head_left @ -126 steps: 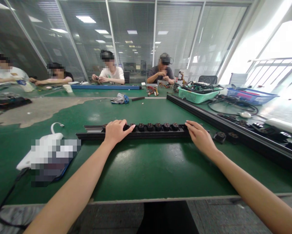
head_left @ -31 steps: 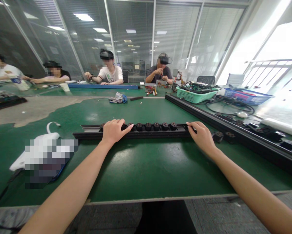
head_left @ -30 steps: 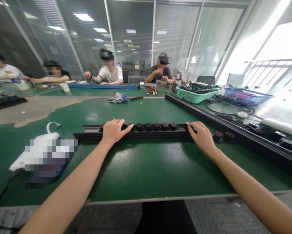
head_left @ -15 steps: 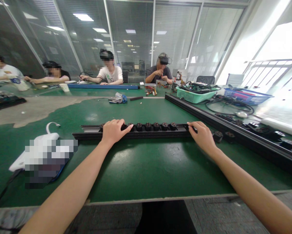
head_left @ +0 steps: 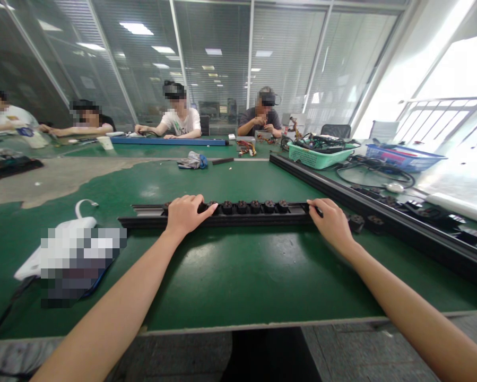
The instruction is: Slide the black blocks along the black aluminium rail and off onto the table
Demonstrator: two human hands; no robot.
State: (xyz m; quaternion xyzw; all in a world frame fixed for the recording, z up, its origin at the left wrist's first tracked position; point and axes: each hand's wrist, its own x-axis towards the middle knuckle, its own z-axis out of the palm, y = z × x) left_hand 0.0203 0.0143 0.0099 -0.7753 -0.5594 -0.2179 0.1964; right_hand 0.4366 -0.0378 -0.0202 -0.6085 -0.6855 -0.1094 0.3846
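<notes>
A long black metal channel (head_left: 242, 222) lies crosswise on the green table, with a row of round black socket modules (head_left: 254, 207) set along its trough. My left hand (head_left: 184, 213) is closed over the left part of the channel, its thumb pointing right beside a socket. Its fingertips are behind the modules and partly hidden. At the right end of the channel, my right hand (head_left: 330, 222) is closed with thumb and fingers around the end; a dark bit shows between them. Just right of this hand, loose black socket modules (head_left: 356, 223) rest on the table.
Another long black rail (head_left: 365, 207) runs diagonally along the right. Beyond it stand a green basket (head_left: 320, 155) of cables and a blue basket (head_left: 405, 157). A white device (head_left: 59, 246) lies at left, a grey cloth (head_left: 192, 160) farther back. Several co-workers sit across the table.
Both my hands stay nearly still on the channel. Across the table, a co-worker in a white shirt has moved an arm slightly inward.
</notes>
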